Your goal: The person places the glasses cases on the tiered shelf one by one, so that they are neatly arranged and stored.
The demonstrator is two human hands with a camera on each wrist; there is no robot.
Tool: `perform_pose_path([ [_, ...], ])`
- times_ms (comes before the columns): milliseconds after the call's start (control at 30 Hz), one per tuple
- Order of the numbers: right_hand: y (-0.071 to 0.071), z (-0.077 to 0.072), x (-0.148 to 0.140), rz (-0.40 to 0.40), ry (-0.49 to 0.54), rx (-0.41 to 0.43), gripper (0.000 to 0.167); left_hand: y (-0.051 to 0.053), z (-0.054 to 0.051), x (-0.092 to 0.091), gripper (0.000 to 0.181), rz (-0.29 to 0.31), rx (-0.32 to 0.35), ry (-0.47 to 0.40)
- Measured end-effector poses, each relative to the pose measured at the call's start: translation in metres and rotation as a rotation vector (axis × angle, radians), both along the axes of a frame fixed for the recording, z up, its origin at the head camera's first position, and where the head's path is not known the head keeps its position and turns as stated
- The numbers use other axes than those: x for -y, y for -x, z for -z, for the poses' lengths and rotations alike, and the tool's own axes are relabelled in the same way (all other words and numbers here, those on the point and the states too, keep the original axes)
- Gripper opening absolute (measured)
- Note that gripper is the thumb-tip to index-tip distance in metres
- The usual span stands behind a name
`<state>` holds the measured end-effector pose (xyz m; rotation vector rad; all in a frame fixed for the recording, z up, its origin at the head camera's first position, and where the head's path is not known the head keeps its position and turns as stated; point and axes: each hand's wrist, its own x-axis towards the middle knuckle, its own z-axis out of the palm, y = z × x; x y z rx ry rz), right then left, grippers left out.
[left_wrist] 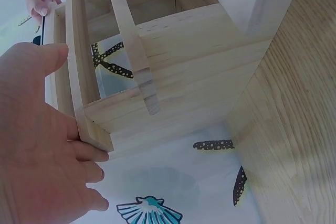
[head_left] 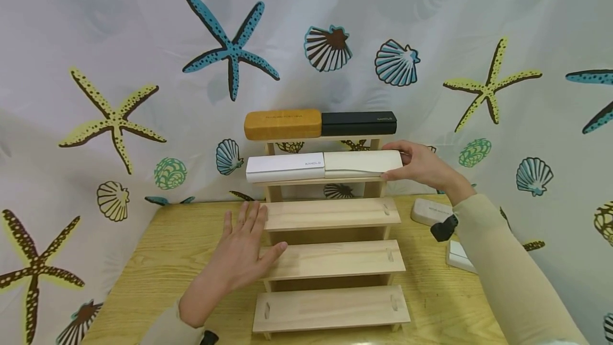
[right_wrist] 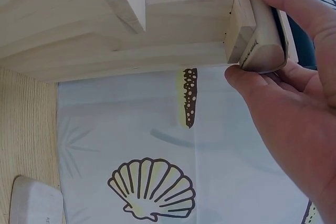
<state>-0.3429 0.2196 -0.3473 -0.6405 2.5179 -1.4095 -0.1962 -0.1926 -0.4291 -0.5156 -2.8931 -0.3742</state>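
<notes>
A cream glasses case (head_left: pixel 362 162) lies on the second tier from the top of a stepped wooden rack (head_left: pixel 330 216), end to end with a white glasses case (head_left: pixel 285 167). My right hand (head_left: pixel 422 165) grips the cream case at its right end, fingers and thumb around it; the right wrist view shows this case end (right_wrist: pixel 264 51) at the shelf edge. Flat and spread, my left hand (head_left: pixel 241 252) rests against the rack's left side and holds nothing. A mustard glasses case (head_left: pixel 283 124) and a black glasses case (head_left: pixel 358 123) fill the top tier.
On the wooden table (head_left: pixel 187 241), right of the rack, lie a pale grey glasses case (head_left: pixel 429 211) and a white case (head_left: pixel 461 256), partly behind my right arm. A curtain (head_left: pixel 306 95) printed with starfish and shells hangs behind the rack.
</notes>
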Motion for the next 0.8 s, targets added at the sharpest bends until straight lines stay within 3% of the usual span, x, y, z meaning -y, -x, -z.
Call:
perform_pose_path([
  [533,-0.005,0.006,-0.006,0.01,0.03,0.009,0.082,0.001,0.0,0.0,0.092,-0.004,0.035,-0.003],
  [800,-0.022,0.013,-0.034,0.085,-0.002,-0.026,0.079,0.0,-0.001,0.0,0.093,-0.005,0.037,-0.003],
])
